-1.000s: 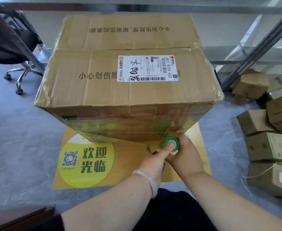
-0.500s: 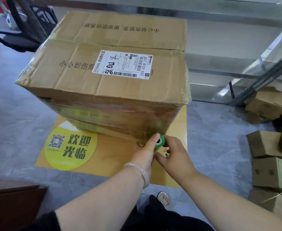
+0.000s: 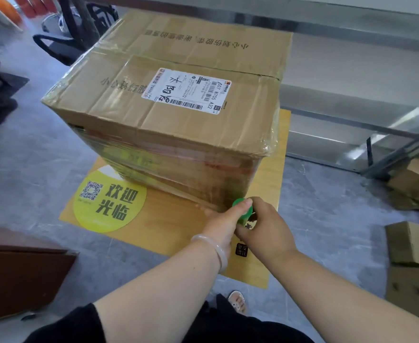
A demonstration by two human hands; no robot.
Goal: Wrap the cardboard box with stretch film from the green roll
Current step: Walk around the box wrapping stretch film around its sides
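1. The roll (green, mostly hidden by fingers) is at the near right bottom corner of the box, touching or just beside it.
2. The left hand grasps it, thumb across its end; the right hand clasps it from the other side.
3. Film bands the box's lower near face.
4. The box stands on a yellow mat.
5. Small cartons lie on the floor at right.
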